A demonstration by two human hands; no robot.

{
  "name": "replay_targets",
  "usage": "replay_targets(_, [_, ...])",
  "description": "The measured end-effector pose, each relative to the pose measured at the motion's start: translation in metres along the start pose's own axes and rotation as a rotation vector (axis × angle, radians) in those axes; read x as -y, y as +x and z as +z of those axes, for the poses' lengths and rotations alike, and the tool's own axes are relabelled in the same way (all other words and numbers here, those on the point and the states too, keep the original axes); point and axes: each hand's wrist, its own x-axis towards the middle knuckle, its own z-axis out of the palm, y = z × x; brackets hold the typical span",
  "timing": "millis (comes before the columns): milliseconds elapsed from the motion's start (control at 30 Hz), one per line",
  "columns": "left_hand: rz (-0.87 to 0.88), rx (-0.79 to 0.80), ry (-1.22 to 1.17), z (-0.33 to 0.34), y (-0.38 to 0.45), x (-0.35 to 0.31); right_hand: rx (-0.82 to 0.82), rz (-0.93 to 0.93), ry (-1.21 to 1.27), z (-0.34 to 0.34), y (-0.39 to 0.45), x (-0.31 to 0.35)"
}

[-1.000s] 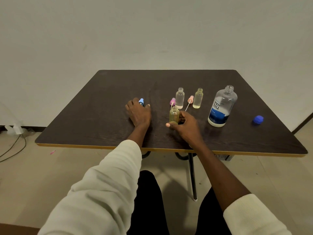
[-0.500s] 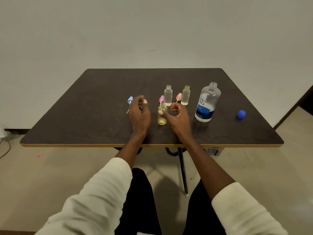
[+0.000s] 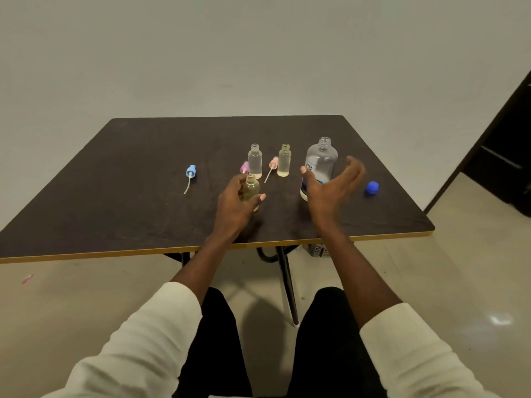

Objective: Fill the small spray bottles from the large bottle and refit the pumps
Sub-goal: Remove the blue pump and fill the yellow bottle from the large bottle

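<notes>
We see the table (image 3: pixel 115 214) mid-frame. One large bottle (image 3: pixel 321 162), uncapped, liquid level unreadable, stands right of centre. Three small bottles, all open: a clear one (image 3: pixel 255 160), a yellowish one (image 3: pixel 284 160), and a third (image 3: pixel 251 188) in front. Three loose pumps: blue (image 3: pixel 190 171) at left, two pink (image 3: pixel 244 167) (image 3: pixel 273 162). One blue cap (image 3: pixel 371 187) far right. Left hand (image 3: pixel 234 205) now curled round the front bottle; right hand (image 3: pixel 330 188) has let go and is spread wide by the large bottle.

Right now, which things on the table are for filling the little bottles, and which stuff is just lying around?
For the job: large bottle, three small bottles, blue pump, two pink pumps, blue cap.

Lying about: pink scrap on the floor.
</notes>
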Motion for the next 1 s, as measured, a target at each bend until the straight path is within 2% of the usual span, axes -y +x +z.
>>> replay_targets(133, [0.010,0.014,-0.002,0.009,0.004,-0.003,0.228,0.170,0.113,0.001,0.022,0.000])
replay_targets(333, [0.020,0.002,0.030,0.009,0.008,0.009,0.309,0.097,0.180,0.003,0.025,0.012])
replay_targets(533, [0.018,-0.015,0.006,0.007,0.005,0.008,0.449,-0.057,0.203,0.000,0.017,0.033])
replay_targets(767, [0.039,-0.008,0.026,0.007,0.004,0.007,0.657,-0.311,-0.031,0.005,0.016,0.043])
replay_targets(1000, [0.051,0.006,0.017,0.007,0.005,0.009,0.686,-0.483,-0.218,0.008,0.015,0.042])
